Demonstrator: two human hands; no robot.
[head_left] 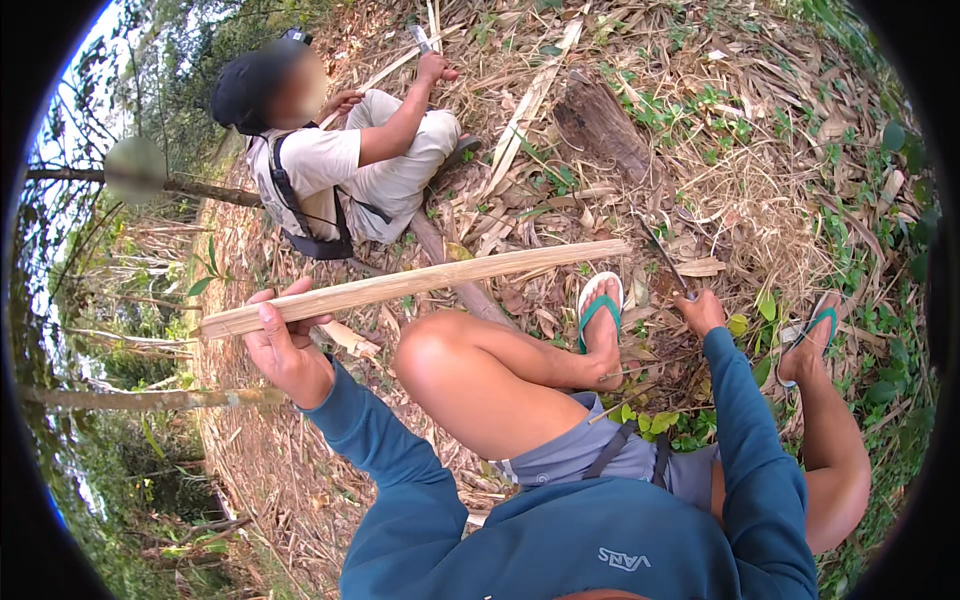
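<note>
Pinched near its end between thumb and fingers, a long pale strip of split bamboo or wood (430, 282) rests in my left hand (289, 352). The strip stretches rightward past my bent knee, and its far end is above my sandaled foot. Down by the ground, between my feet, my right hand (702, 313) is closed around the handle of a knife (668, 257). Its thin dark blade points up and away, apart from the strip. My fingers hide most of the handle.
A co-worker (310, 170) sits on the ground at the far left, holding a blade (420, 38) in one raised hand. A short log (603, 125) lies ahead, among dry leaves and strips. A thin trunk (150, 398) crosses at the left; green plants (890, 400) grow at the right.
</note>
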